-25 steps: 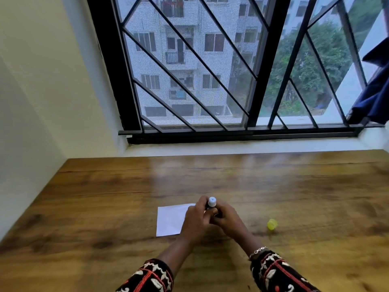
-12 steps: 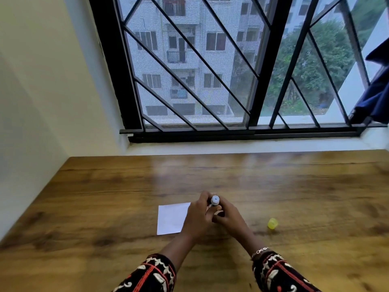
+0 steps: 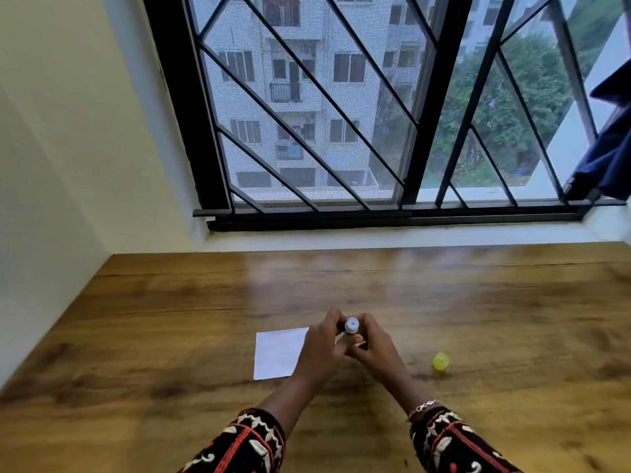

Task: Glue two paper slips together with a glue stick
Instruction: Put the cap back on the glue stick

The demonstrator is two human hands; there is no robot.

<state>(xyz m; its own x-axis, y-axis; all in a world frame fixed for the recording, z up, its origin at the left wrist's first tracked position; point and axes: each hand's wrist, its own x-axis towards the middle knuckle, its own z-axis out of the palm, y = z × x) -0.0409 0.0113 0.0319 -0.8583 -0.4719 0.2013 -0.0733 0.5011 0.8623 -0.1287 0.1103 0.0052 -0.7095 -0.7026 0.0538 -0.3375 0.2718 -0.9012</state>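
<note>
An uncapped glue stick (image 3: 351,326) stands roughly upright above the wooden table (image 3: 170,302), its pale tip facing the camera. My left hand (image 3: 322,349) and my right hand (image 3: 374,346) both close around its dark barrel, which is mostly hidden by the fingers. A white paper slip (image 3: 278,353) lies flat on the table just left of my left hand, its right edge covered by that hand. I can make out only one slip. The yellow cap (image 3: 440,361) lies on the table to the right of my right hand.
A barred window (image 3: 341,131) with a white sill runs along the table's far edge. A cream wall (image 3: 68,165) closes the left side. Dark blue cloth (image 3: 611,148) hangs at the upper right.
The glue stick's tip has tilted a little more toward the camera between my hands. The paper and the yellow cap have not moved.
</note>
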